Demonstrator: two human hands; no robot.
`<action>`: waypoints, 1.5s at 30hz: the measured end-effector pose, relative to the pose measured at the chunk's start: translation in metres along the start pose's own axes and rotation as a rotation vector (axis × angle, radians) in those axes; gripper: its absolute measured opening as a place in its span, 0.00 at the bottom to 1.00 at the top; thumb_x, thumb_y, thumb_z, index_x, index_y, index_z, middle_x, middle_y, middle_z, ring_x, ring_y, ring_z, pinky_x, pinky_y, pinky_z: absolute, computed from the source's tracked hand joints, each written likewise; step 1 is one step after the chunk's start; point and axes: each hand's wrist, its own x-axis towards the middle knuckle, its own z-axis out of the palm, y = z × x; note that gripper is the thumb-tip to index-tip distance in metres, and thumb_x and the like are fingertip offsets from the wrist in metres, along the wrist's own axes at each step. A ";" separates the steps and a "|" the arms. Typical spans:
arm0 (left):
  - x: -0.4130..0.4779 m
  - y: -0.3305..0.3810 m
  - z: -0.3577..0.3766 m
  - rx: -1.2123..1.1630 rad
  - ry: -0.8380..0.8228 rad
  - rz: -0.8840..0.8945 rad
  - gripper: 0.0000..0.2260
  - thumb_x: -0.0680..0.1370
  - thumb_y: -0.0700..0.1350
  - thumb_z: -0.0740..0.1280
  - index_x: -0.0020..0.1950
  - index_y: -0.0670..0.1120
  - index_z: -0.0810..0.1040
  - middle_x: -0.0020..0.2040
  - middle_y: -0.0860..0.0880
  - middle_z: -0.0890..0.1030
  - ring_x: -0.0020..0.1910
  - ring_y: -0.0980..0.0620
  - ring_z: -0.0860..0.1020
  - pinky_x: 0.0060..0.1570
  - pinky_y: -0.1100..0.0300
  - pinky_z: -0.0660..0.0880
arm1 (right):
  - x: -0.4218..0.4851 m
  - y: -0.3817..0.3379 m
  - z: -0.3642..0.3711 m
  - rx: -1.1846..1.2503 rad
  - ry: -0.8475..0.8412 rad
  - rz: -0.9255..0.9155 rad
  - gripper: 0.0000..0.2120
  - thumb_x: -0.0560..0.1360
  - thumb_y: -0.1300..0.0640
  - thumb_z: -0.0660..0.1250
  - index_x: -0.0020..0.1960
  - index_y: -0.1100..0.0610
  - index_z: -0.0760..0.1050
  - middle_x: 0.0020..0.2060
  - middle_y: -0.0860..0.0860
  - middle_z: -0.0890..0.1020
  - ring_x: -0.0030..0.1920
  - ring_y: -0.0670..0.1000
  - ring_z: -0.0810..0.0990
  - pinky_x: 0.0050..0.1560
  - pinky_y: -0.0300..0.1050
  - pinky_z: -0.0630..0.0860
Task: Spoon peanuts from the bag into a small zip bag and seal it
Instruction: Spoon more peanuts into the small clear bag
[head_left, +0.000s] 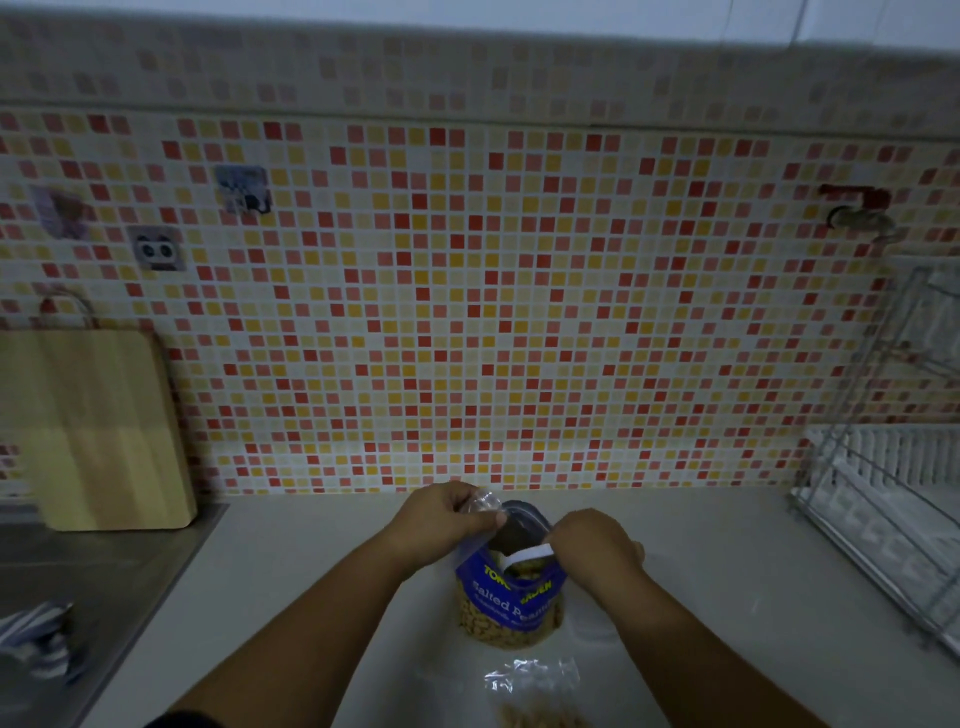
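While left hand (441, 519) pinches peanut bag (511, 608) rim open, right hand (597, 543) grips white spoon (525, 556) dipped inside. Small zip bag (535, 686) lies flat, nearer person. If spoon tips, nuts may spill on counter (311, 551).

Dim light. Mosaic-tiled wall (519, 312) behind pale table (291, 551); wooden board (104, 431) propped left, wire rack (893, 467) right.

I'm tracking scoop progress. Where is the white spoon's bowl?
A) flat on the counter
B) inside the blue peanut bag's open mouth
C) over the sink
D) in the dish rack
B: the right hand holds the white spoon with its bowl dipped into the open blue peanut bag, whose top the left hand grips.
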 end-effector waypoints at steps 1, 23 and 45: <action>0.000 0.000 -0.001 -0.035 -0.002 -0.007 0.11 0.71 0.52 0.72 0.51 0.48 0.81 0.49 0.51 0.82 0.50 0.53 0.79 0.48 0.59 0.77 | 0.002 0.000 -0.003 0.037 -0.023 0.027 0.12 0.77 0.54 0.60 0.56 0.56 0.77 0.55 0.52 0.77 0.59 0.52 0.74 0.61 0.45 0.66; 0.008 0.006 -0.003 0.437 -0.006 0.130 0.27 0.66 0.50 0.76 0.63 0.50 0.75 0.59 0.52 0.79 0.55 0.55 0.75 0.54 0.59 0.75 | 0.015 0.026 -0.066 -0.236 -0.196 -0.018 0.16 0.80 0.58 0.56 0.66 0.58 0.71 0.34 0.50 0.67 0.33 0.46 0.65 0.45 0.38 0.67; 0.013 0.024 0.032 0.182 0.072 0.166 0.15 0.70 0.50 0.73 0.55 0.50 0.78 0.45 0.56 0.78 0.44 0.58 0.76 0.41 0.71 0.73 | -0.039 0.012 -0.081 -0.320 0.587 -0.912 0.12 0.73 0.59 0.65 0.52 0.46 0.81 0.45 0.45 0.83 0.53 0.52 0.73 0.51 0.44 0.61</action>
